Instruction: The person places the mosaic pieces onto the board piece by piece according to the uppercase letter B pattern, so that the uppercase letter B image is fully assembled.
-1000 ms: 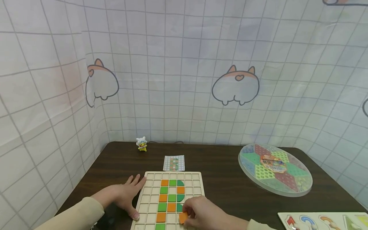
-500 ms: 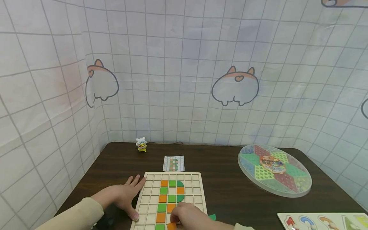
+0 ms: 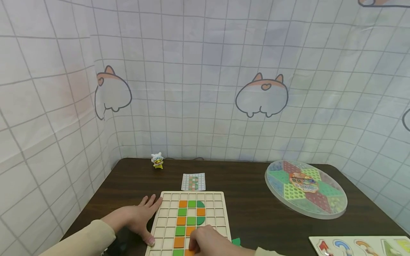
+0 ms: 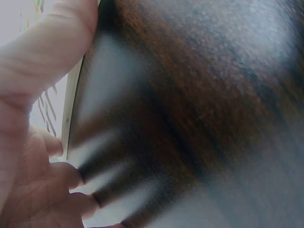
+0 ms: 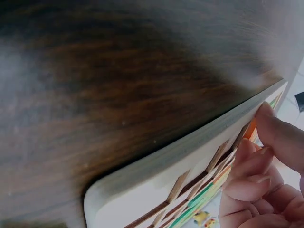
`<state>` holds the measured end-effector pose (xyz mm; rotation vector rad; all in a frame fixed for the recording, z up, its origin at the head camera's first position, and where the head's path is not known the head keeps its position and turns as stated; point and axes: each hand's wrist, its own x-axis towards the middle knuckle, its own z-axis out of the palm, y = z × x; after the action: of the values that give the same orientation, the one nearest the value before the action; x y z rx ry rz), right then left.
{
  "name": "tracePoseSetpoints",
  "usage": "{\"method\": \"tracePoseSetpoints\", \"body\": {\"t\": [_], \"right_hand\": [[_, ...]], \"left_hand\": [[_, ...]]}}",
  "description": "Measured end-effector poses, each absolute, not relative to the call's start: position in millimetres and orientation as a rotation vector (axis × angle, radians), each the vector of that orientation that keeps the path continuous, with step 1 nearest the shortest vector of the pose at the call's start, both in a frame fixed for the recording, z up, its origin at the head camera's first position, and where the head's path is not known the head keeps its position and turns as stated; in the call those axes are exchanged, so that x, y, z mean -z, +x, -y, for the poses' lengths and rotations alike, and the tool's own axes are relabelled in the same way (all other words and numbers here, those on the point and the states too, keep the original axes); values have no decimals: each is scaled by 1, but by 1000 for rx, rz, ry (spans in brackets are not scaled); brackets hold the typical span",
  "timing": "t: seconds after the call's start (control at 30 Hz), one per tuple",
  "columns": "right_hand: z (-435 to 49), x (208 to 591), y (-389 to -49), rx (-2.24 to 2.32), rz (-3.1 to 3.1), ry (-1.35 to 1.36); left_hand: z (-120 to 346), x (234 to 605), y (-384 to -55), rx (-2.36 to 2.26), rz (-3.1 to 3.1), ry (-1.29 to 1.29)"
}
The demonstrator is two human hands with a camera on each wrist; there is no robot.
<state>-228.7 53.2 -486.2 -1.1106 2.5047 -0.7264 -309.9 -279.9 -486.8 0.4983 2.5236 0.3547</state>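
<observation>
A pale wooden grid board lies on the dark table, with orange and green square tiles and dark green rounded tiles set in its cells. At its left edge my left hand rests with fingers spread, the thumb touching the rim. Low on the board my right hand has its fingers curled at an orange square tile, beside a light green tile. The right wrist view shows a bit of orange tile at the thumb and fingers. The hand hides several cells beneath it.
A printed pattern card lies behind the board, a small figurine farther back. A round Chinese checkers board is at right, a picture puzzle board at front right. A green piece lies by the board's right edge.
My right hand has moved left and nearer with the orange tile, down to the low row beside the light green tile. The green piece at right came into sight. My left hand stays put.
</observation>
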Motion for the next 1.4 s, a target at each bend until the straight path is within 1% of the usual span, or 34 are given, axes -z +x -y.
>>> {"method": "tracePoseSetpoints", "body": {"t": [0.1,0.2,0.3,0.4,0.8,0.97,1.13,1.4], "right_hand": [[-51,466,-217,728,-2508,-1066],[-49,434,-198,753,-2511,-990],[-46,406,-181,752,-2531,-975],[-44,393,-173,736,-2549,-987],[-44,390,-171,714,-2577,-1003],[-52,386,-172,777,-2542,-1003],[-72,380,-179,785,-2594,-1062],[-126,374,-199,907,-2569,-1024]], "left_hand": [[280,487,-311,-352,-2526,499],[280,488,-311,-348,-2526,498],[280,488,-311,-350,-2524,495],[280,488,-311,-352,-2522,496],[278,485,-311,-351,-2519,499],[278,486,-311,-354,-2514,502],[279,488,-311,-353,-2513,503],[280,488,-314,-346,-2506,498]]}}
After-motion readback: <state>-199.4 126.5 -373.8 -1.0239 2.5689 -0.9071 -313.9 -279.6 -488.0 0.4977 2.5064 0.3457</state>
